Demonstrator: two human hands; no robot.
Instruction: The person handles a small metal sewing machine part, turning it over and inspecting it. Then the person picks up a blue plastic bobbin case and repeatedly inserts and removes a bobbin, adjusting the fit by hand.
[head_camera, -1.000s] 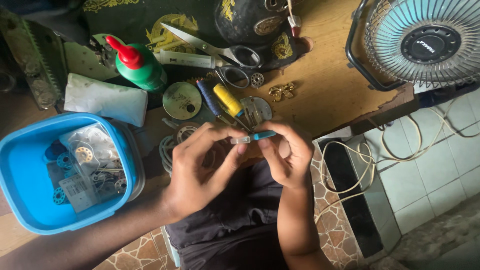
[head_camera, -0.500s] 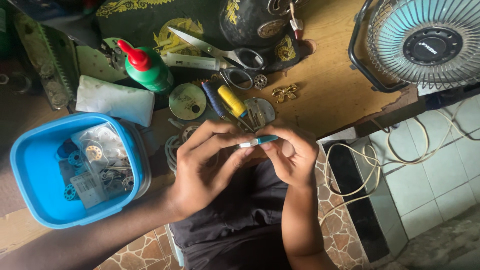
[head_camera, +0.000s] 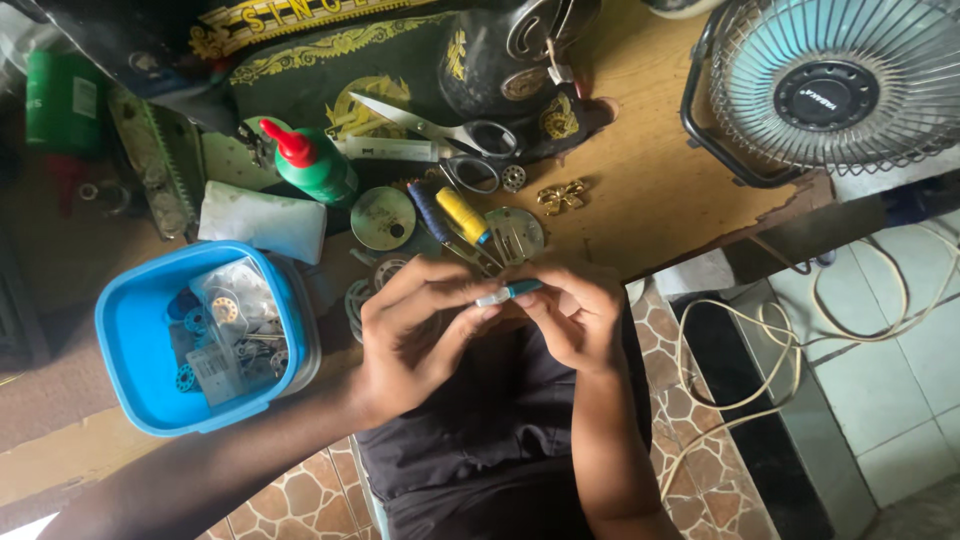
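My left hand (head_camera: 415, 330) and my right hand (head_camera: 570, 315) meet over my lap at the edge of a wooden table (head_camera: 640, 190). Between their fingertips they pinch a small slim tool (head_camera: 508, 293) with a blue end and a white end. My left fingers hold the white end, my right fingers the blue end. Just beyond my hands lie a yellow-handled screwdriver (head_camera: 466, 217) and a blue-handled one (head_camera: 430, 212), beside round metal plates (head_camera: 383, 217).
A blue plastic box (head_camera: 150, 390) of bobbins and small parts stands left. A green bottle with a red cap (head_camera: 312, 165), scissors (head_camera: 440, 130), a black sewing machine (head_camera: 400, 50) and a folded white cloth (head_camera: 262, 220) lie behind. A table fan (head_camera: 830, 85) is at right; cables (head_camera: 770, 350) trail on the tiled floor.
My hands stay together on the small tool with slight finger shifts. The view has drifted a little, so the table's objects sit further right in the frame.
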